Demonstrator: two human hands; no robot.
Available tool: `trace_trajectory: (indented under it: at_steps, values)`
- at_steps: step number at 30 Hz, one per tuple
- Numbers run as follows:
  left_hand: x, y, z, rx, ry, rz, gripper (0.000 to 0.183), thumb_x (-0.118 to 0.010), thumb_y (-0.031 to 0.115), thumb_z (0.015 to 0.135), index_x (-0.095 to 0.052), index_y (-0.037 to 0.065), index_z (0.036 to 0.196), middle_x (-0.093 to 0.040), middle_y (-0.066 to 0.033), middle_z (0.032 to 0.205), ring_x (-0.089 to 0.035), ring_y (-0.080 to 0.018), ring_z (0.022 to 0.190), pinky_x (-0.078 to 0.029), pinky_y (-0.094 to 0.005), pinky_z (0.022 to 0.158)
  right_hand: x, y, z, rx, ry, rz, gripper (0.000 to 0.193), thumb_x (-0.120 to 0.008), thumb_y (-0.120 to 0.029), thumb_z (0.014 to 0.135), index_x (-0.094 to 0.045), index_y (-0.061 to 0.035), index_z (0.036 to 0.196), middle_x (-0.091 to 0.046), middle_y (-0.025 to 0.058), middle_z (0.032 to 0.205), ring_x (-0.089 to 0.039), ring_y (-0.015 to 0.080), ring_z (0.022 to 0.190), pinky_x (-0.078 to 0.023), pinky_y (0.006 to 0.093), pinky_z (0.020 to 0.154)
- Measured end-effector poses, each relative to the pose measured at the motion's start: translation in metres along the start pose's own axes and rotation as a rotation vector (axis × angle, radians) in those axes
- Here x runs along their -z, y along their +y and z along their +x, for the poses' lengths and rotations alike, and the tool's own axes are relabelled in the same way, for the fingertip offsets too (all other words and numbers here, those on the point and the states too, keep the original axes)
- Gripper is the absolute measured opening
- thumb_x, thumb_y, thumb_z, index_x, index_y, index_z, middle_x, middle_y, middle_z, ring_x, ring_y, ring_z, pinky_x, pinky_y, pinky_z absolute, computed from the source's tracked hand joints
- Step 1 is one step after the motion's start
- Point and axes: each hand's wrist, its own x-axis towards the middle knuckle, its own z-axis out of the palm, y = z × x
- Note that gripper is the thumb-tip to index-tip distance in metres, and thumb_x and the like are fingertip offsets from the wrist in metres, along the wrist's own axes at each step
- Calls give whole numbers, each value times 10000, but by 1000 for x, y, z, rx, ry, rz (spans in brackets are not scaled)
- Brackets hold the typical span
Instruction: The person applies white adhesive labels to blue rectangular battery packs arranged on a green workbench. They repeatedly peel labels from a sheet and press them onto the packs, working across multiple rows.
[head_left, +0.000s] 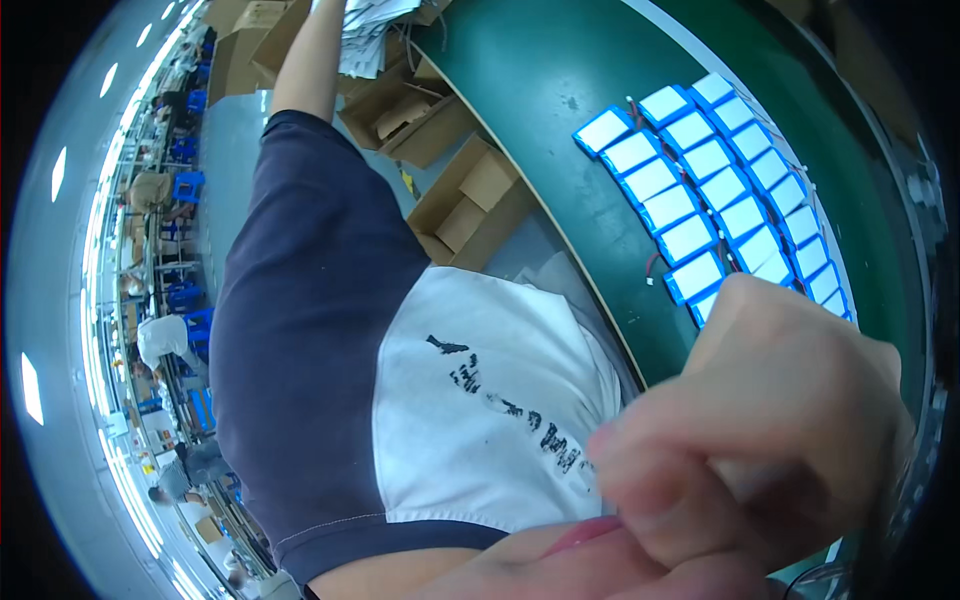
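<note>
My right hand [780,390] is raised close to the camera at the lower right, large and somewhat blurred. Its fingers are curled in and pressed together; whatever may be between them is hidden. My left forearm [308,75] stretches away to the top edge, beside a pile of white papers or bags [372,35]; the hand itself is cut off. Beyond my right hand, several blue battery packs [686,240] with white tops lie in slanting rows on a green table [530,110]. Thin wires with small connectors show between the packs. My right hand covers the nearest ones.
Open cardboard boxes [470,200] stand beside the table's left edge, below my left arm. Far left, people sit or stand along workbenches with blue stools [188,186]. The front of my dark and white shirt [310,330] fills the middle.
</note>
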Motion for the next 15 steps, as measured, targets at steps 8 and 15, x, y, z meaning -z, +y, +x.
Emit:
trace_trajectory:
  at_steps: [8, 15]
  values:
    - [-13, 21, -8, -4, -83, 236, 441, -876, 324, 701, -789, 76, 1054, -774, -169, 964, -737, -272, 890, -594, -415, 786, 5, 14, -11, 5, 145, 232, 301, -714, -354, 988, -588, -82, 961, -599, 34, 716, -541, 141, 579, -395, 307, 572]
    - [-20, 39, 8, 15, -181, 359, 393, -848, 292, 722, -784, 59, 1033, -768, -189, 960, -737, -305, 904, -592, -441, 782, -12, 31, -3, 288, 256, 59, 290, -707, -333, 990, -602, -74, 913, -574, 21, 651, -510, 131, 517, -377, 300, 534]
